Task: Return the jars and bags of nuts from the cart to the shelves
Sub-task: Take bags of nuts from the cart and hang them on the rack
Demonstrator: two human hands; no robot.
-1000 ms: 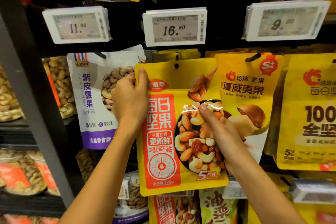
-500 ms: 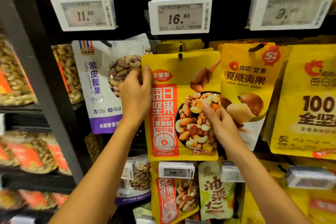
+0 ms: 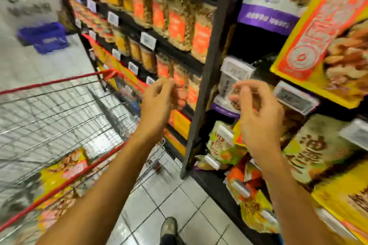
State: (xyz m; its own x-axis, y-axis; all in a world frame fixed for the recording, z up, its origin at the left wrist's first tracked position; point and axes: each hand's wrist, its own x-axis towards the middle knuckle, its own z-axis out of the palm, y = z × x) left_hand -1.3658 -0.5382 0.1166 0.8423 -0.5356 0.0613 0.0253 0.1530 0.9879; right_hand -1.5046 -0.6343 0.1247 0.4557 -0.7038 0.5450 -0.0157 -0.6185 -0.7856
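The yellow bag of mixed nuts [image 3: 326, 32] hangs on the shelving at the upper right, with no hand on it. My left hand [image 3: 159, 99] and my right hand [image 3: 256, 115] are both in mid-air in front of the shelves, fingers loosely curled and holding nothing. At the lower left stands the red-rimmed wire cart [image 3: 59, 117]. Several yellow and orange nut bags [image 3: 61, 177] lie inside it. Jars of nuts with orange labels [image 3: 179, 24] fill the shelves behind my left hand.
A black shelf upright [image 3: 211, 65] stands between my hands. Price tags [image 3: 294, 97] jut out from the shelf edges at the right. A blue basket [image 3: 45, 36] sits on the tiled floor far left. My shoe [image 3: 169, 228] shows at the bottom.
Both hands have let go of the yellow bag, which stays hanging on the shelf. The view has swung down and left, bringing the cart and floor into sight.
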